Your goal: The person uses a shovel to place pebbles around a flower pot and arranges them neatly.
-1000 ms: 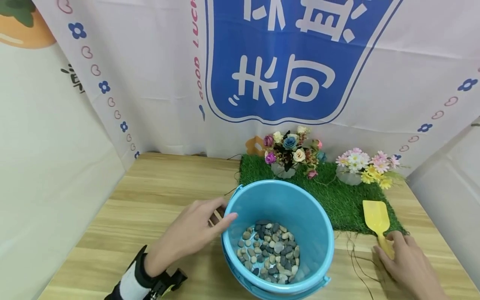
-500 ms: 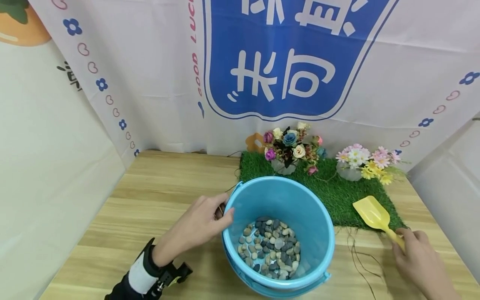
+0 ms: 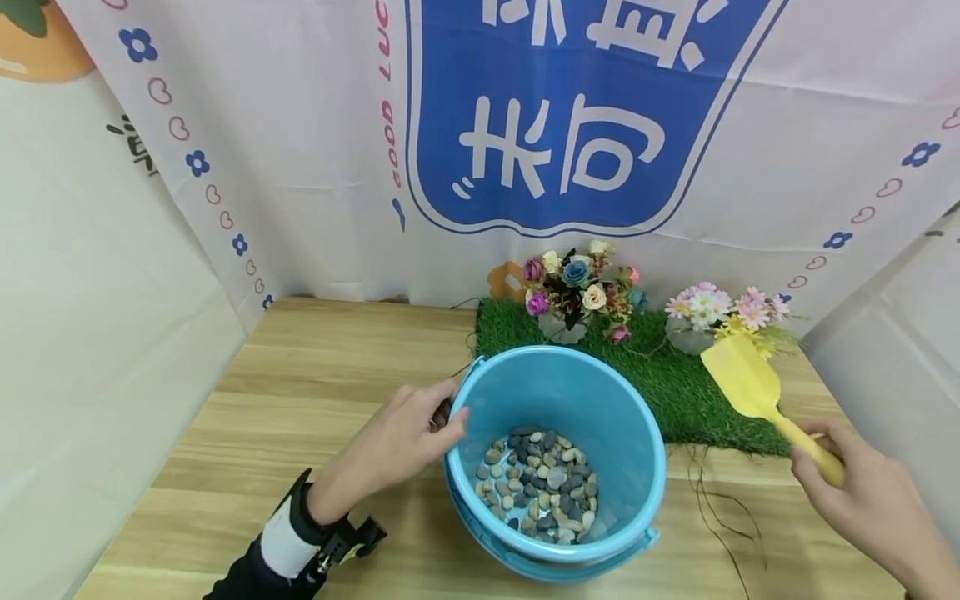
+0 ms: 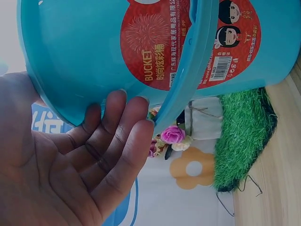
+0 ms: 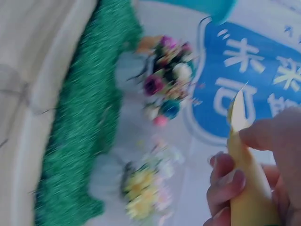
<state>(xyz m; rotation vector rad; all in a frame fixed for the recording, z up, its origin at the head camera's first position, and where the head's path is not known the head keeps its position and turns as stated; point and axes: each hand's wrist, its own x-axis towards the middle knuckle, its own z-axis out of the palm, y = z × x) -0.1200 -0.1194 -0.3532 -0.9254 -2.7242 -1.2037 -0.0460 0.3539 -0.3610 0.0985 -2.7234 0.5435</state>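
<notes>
A light-blue bucket (image 3: pixel 558 367) stands upright on the table, with grey and tan pebbles (image 3: pixel 546 483) on its bottom. At its left side my left hand (image 3: pixel 393 433) holds the rim, thumb over the edge and fingers against the outer wall. The left wrist view shows those fingers (image 4: pixel 120 141) bent beside the bucket's labelled side (image 4: pixel 89 52). To the right, my right hand (image 3: pixel 862 483) grips a yellow toy shovel (image 3: pixel 750 383) by its handle, raised above the table with the blade toward the back. Fingers and thumb wrap the handle (image 5: pixel 251 188) in the right wrist view.
Behind the bucket lies a green artificial grass mat (image 3: pixel 675 392) bearing two vases of flowers, one with roses (image 3: pixel 577 287), one with daisies (image 3: pixel 708 312). Loose brown threads (image 3: pixel 712 508) lie on the wooden table (image 3: pixel 300 375). A printed cloth (image 3: pixel 337 167) hangs at the back.
My right hand has lifted the shovel off the mat and moved right, its grip now farther along the handle. My left hand stays at the bucket's rim, fingers drawn closer to it.
</notes>
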